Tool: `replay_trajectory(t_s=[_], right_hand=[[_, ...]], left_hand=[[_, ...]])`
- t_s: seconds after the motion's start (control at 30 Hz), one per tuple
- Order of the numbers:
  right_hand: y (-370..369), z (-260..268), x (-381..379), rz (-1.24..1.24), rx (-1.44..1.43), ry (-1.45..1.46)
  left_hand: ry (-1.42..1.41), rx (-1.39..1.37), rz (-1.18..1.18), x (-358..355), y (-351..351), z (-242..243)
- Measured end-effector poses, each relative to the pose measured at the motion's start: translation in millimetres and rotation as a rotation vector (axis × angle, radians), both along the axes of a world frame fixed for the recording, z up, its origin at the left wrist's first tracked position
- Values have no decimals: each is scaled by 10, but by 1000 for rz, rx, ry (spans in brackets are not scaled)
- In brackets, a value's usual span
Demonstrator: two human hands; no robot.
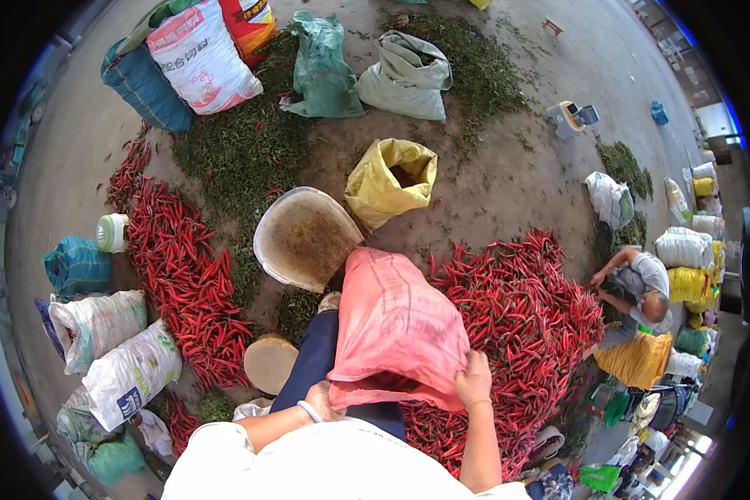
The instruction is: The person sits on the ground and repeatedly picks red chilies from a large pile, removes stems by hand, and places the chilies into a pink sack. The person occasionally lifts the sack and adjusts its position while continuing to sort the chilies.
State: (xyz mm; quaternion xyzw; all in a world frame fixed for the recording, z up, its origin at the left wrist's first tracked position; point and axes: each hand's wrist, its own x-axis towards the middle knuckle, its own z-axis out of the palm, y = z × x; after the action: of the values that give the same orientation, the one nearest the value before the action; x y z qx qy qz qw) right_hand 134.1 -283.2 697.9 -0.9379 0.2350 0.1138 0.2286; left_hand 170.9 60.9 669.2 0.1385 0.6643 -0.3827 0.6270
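Observation:
A pink woven sack (400, 319) stands in front of me, its mouth turned towards my body, with dark red contents partly visible inside. My left hand (324, 402) grips the left edge of the mouth. On the right side of the mouth, my right hand (474, 378) is closed on the rim. A large heap of red chili peppers (525, 312) lies to the right of the sack. Just beyond the sack, a scoop-shaped, dirt-stained pale plastic tub (307, 239) touches or nearly touches it. An open yellow woven sack (390, 181) stands farther off.
Another long chili heap (181, 275) lies to the left, near filled white sacks (134, 369) and a round stool (270, 364). Green stems and leaves (244, 144) are strewn ahead. A co-worker (644, 294) bends at the right heap's far edge, beside an orange sack (637, 359).

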Motion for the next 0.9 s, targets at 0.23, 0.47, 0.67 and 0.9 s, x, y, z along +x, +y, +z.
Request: replay_trajectory(t_s=[0.23,0.47,0.67,0.9], right_hand=[[1182,-398,952,1085,141,-127],[1389,-1053,895,321,835,-11],[978,-436,-140,96,908,120],[942,-422,-98,1,787,31]], left_hand=[[15,138,-7,16,-36,232],[1,61,164,-343,-95,61],[-131,-391,12,-783,-66,110],[24,51,-98,-775,-285,304]])
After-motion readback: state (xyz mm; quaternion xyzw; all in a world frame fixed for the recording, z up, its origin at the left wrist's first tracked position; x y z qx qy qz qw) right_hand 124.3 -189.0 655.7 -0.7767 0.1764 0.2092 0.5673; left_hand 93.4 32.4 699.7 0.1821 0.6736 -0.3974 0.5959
